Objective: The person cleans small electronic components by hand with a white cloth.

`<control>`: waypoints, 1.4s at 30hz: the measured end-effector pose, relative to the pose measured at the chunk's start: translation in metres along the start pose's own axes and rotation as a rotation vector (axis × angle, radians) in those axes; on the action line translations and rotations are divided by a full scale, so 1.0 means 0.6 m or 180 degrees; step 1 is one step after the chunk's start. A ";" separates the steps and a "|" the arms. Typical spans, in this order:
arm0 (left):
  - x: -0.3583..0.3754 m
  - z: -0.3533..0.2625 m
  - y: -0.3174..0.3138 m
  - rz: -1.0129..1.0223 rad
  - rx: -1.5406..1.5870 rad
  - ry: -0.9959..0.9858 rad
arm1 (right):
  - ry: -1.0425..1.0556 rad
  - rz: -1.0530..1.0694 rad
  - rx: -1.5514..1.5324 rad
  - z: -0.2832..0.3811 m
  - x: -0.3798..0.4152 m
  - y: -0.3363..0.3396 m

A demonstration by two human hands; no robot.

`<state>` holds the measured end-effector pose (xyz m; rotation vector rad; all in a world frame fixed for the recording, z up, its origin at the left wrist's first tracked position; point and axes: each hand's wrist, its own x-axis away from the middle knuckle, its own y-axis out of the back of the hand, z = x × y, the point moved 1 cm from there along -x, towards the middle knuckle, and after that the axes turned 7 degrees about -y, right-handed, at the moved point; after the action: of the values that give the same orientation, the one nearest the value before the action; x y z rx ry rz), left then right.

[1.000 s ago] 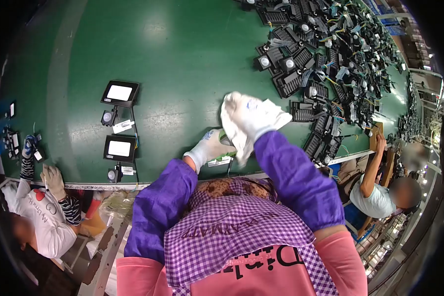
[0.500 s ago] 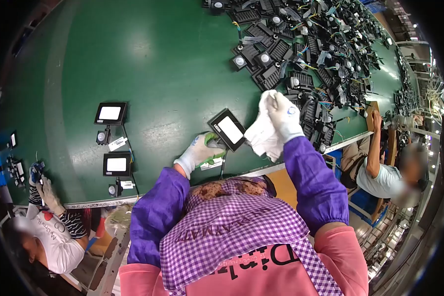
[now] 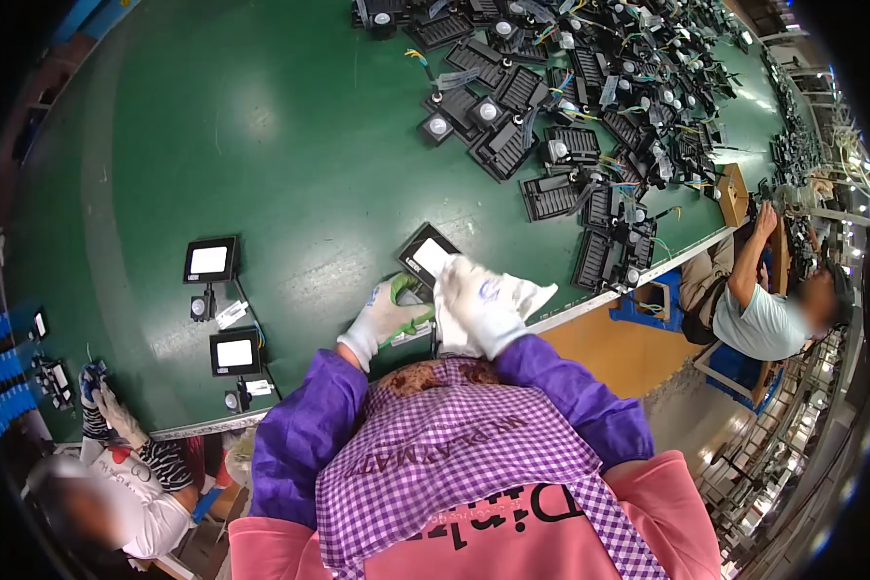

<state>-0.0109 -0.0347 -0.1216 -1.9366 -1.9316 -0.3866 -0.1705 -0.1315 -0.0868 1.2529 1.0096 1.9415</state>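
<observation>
A black LED floodlight (image 3: 425,242) with a pale front panel is tilted in front of me, close to the table's near edge. My left hand (image 3: 389,314), in a white glove with green on the fingers, is closed round its lower left part. My gloved right hand (image 3: 478,295) grips a white cloth (image 3: 530,296) and presses on the right side of the panel. Hand and cloth hide the floodlight's lower right part. A white label shows below my left fingers, partly covered.
Two more floodlights, an upper one (image 3: 210,260) and a lower one (image 3: 235,355), lie face up at left. Several floodlights with wires form a heap (image 3: 590,116) on the green table (image 3: 290,184). Co-workers sit at left (image 3: 130,483) and right (image 3: 759,314).
My right hand has brought the cloth left and down, from beside the heap onto the floodlight's panel. My left hand keeps its hold. The view has shifted slightly.
</observation>
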 end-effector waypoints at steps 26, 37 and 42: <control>-0.199 -0.317 0.100 -0.0814 -0.3835 -0.1321 | -0.1210 -0.0555 -0.1004 -0.122 -0.003 0.036; -0.103 -0.157 0.022 -0.0467 -0.4054 -0.0940 | -0.0680 -0.0786 -0.1480 -0.081 -0.003 0.069; -0.020 -0.066 -0.022 -0.0543 -0.3835 -0.0993 | 0.0042 -0.0727 -0.0755 0.041 -0.037 0.143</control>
<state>-0.0214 -0.0632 -0.0906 -2.5800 -2.3008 -1.6944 -0.1467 -0.1879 -0.0177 0.9511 0.8587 1.8318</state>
